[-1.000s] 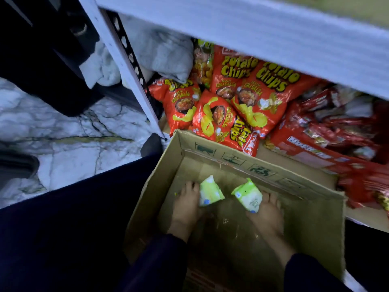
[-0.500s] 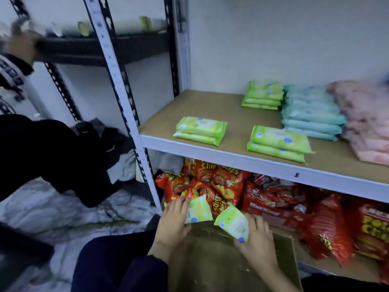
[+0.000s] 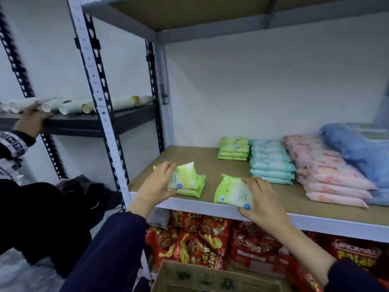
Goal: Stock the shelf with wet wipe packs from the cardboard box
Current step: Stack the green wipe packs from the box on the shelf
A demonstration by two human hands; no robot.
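My left hand grips a green wet wipe pack, tilted on top of a small stack of green packs at the shelf's front left. My right hand grips a second green pack over the shelf's front edge; whatever lies beneath it is hidden. The cardboard box stands open at the bottom of the view, below the shelf.
Further back on the shelf lie stacks of green, teal, pink and blue packs. Red chip bags fill the shelf below. At the left, another person's hand rests on a dark shelf with paper cups.
Both hands have lifted the two green packs out of the box and up to the shelf. The view has risen from the box to the shelf.
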